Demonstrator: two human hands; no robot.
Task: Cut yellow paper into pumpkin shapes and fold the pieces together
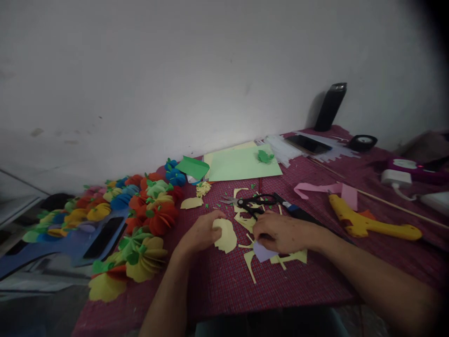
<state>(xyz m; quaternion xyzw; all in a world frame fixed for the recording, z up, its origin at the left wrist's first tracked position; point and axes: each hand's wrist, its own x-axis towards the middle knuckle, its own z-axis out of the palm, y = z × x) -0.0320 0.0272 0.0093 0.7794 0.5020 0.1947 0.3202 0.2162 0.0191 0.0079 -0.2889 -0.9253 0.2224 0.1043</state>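
A small stack of pale yellow paper cutouts [226, 238] with scalloped edges is gripped at its left side by my left hand [203, 231], thumb on top. My right hand [277, 231] is closed, its fingertips pointing down at a lilac piece of paper [264, 253] that they seem to pinch; the hand partly hides it. Around the right hand lie pale yellow paper scraps [249, 267]. Just beyond it rest black-handled scissors [245, 202], partly overlapping the scraps.
Colourful paper pumpkins [159, 215] crowd the left side. Light green sheets [238, 164] lie at the back beside a folded green paper [192, 167]. To the right are a yellow glue gun [368, 224], a pink paper strip [322, 188], a phone [308, 144] and a black bottle [330, 106].
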